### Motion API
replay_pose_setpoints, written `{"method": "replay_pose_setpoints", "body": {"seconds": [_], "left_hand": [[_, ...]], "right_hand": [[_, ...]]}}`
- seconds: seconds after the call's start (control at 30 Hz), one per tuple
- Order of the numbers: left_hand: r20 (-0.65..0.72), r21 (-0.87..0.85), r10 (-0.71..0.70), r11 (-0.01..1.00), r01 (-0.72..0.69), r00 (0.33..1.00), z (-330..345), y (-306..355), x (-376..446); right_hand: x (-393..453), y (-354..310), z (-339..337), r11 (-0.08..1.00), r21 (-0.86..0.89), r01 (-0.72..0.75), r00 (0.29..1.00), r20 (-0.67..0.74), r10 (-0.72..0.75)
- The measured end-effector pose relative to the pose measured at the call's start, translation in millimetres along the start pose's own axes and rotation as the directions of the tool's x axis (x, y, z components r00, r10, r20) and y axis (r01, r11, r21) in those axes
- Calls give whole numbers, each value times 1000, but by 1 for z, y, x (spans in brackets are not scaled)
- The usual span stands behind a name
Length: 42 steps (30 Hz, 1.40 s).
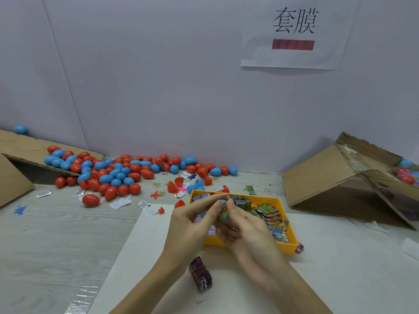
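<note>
Where left grip [192, 225] meets right grip [251, 232], egg [224, 213] (blue) sits.

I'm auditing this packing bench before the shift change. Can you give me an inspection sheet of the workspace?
Surface: wood-grain table, white sheet at the front.
Job's things: blue egg partly in a printed sleeve, above the yellow tray of loose sleeves.
Clutter: pile of red and blue eggs at the back left, paper slips, one wrapped egg on the sheet.
Hands: left hand and right hand both pinch the blue egg.
Cables: nothing seen.
Surroundings: left cardboard box, right cardboard box, paper sign on the wall.
</note>
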<state>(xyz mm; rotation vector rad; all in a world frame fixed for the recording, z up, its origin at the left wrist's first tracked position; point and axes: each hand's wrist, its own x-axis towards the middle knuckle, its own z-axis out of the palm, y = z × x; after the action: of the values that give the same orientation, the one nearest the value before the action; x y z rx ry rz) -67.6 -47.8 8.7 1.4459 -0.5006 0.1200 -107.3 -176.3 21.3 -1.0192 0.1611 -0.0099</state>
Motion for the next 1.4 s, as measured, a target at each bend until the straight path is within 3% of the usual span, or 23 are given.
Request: {"method": "replay_pose_setpoints", "body": {"seconds": [0.2,0.4,0.73,0.9,1.07,1.27,1.4], "left_hand": [[7,-63,-68,996,69,998,4,0,-3],[20,0,-30,1000,31,999,-1,-1,-1],[44,-56,-15,998,17,999,-1,-3,-1],[-28,-40,-34,999,33,999,1,-1,-2],[-87,-122,-109,988,98,990,-7,1,2],[-75,-182,-158,973,142,985,-8,2,3],[-139,-210,-186,965,154,973,-6,2,2]], "right_hand": [[-2,3,-3,904,-348,249,959,-40,-280],[0,6,-6,901,-332,278,955,-10,-298],[3,7,-10,913,-286,289,947,-53,-316],[2,7,-12,807,-439,396,900,8,-437],[3,9,-12,776,-467,424,898,101,-429],[2,9,-12,584,-650,485,843,171,-510],[-2,15,-10,379,-758,530,720,166,-674]]}}
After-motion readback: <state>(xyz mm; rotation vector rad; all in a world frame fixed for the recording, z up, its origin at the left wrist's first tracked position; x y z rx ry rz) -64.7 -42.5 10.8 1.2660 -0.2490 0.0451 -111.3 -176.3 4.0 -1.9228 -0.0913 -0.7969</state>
